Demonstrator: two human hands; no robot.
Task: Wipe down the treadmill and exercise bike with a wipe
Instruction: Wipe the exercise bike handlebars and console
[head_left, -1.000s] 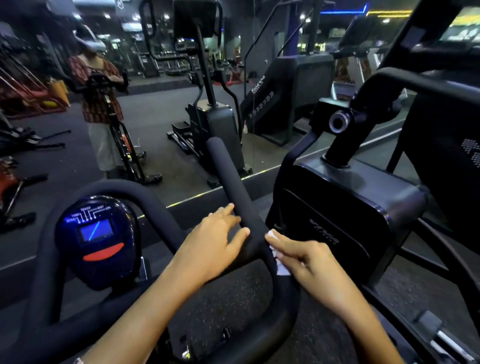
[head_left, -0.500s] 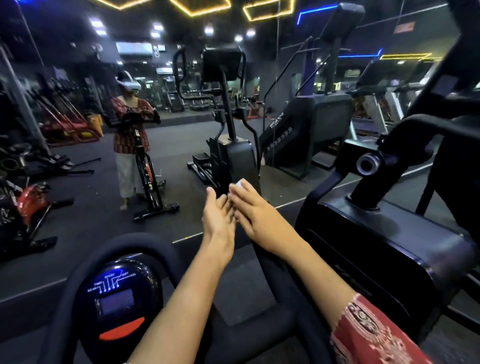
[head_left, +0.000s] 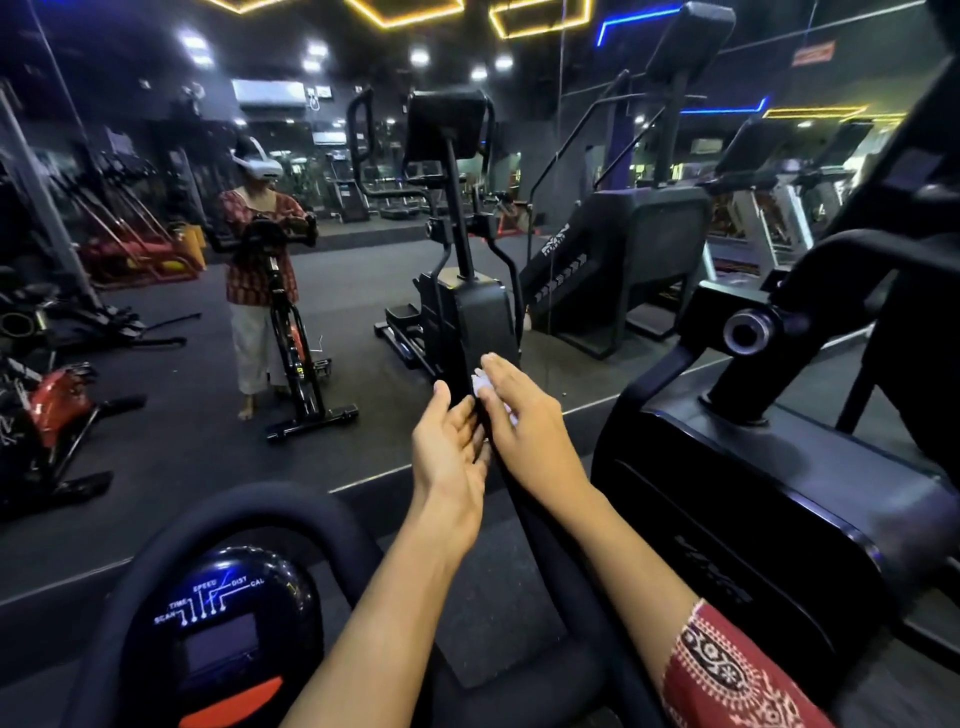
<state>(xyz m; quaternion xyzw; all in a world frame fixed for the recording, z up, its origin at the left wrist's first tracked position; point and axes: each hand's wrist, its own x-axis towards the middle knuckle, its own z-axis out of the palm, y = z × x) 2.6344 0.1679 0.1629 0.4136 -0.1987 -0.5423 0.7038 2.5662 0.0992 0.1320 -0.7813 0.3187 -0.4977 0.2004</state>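
I am at the exercise bike, with its black foam handlebar (head_left: 249, 499) curving in front of me and its round blue console (head_left: 223, 623) at lower left. Both my hands are at the far tip of the handlebar's right prong (head_left: 550, 566). My right hand (head_left: 524, 431) lies over the tip and holds a small white wipe (head_left: 480, 384) against it, the wipe showing between thumb and fingers. My left hand (head_left: 452, 447) touches the left side of the same prong with its fingers nearly straight. The prong's tip is hidden by the hands.
A large black machine housing (head_left: 753, 499) stands close on the right. A wall mirror ahead reflects me at the bike (head_left: 291, 338), an elliptical (head_left: 467, 312) and a stair climber (head_left: 623, 260). A red bike (head_left: 57, 405) is at far left.
Both hands slid up the right prong from its lower bend to its far tip, the wipe going with my right hand. My view tilted up toward the mirror.
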